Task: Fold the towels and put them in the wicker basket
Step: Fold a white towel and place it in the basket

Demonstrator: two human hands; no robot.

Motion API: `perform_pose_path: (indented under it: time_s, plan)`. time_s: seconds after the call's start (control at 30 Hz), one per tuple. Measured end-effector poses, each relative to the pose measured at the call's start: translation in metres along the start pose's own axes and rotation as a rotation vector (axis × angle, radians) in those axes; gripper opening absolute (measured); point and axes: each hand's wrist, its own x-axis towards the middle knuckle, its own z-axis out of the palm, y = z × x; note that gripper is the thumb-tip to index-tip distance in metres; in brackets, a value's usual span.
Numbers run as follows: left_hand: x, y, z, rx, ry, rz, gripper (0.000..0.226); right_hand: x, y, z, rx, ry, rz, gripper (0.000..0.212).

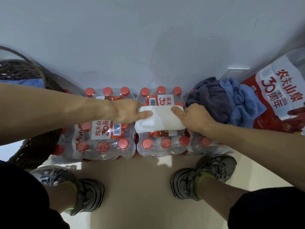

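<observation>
A small white towel (160, 120), folded into a thick rectangle, lies on top of shrink-wrapped packs of water bottles (105, 138). My left hand (128, 111) grips its left end, thumb on top and fingers under the edge. My right hand (193, 115) grips its right end the same way. A dark wicker basket (38, 90) stands at the left edge, with a blue towel (31, 83) showing inside. To the right, a crumpled dark grey towel (212, 100) and a light blue towel (242, 103) lie in a heap.
A pale wall runs behind the bottle packs, with a white socket (234, 72) low on it. A big red-and-white water pack (279, 95) leans at the right. My two feet in grey shoes (204, 176) stand on the beige floor in front.
</observation>
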Motion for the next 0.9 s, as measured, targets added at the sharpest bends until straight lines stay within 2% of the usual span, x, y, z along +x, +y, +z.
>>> perform_pose_path:
  time_s: [0.2, 0.3, 0.43, 0.6, 0.73, 0.9]
  plan:
    - [-0.002, 0.002, -0.001, -0.152, 0.029, -0.013, 0.040, -0.002, 0.003, 0.001, 0.142, -0.020, 0.021, 0.062]
    - [-0.006, 0.007, -0.005, -0.224, -0.072, 0.038, 0.019, -0.006, 0.008, 0.004, 0.269, -0.015, 0.027, 0.061]
    - [0.000, 0.003, -0.001, -0.273, -0.031, -0.036, 0.032, -0.013, 0.012, 0.007, 0.340, 0.049, 0.014, 0.056]
    - [0.007, 0.005, -0.001, -0.267, -0.166, -0.150, 0.055, -0.012, 0.010, 0.007, 0.264, 0.037, 0.023, 0.066]
    - [0.007, 0.007, -0.004, -0.360, -0.157, -0.199, 0.052, -0.007, 0.007, 0.002, 0.161, 0.031, 0.024, 0.068]
    - [0.000, 0.012, 0.004, -0.462, -0.097, -0.173, 0.052, -0.011, 0.007, 0.006, 0.076, 0.051, 0.024, 0.060]
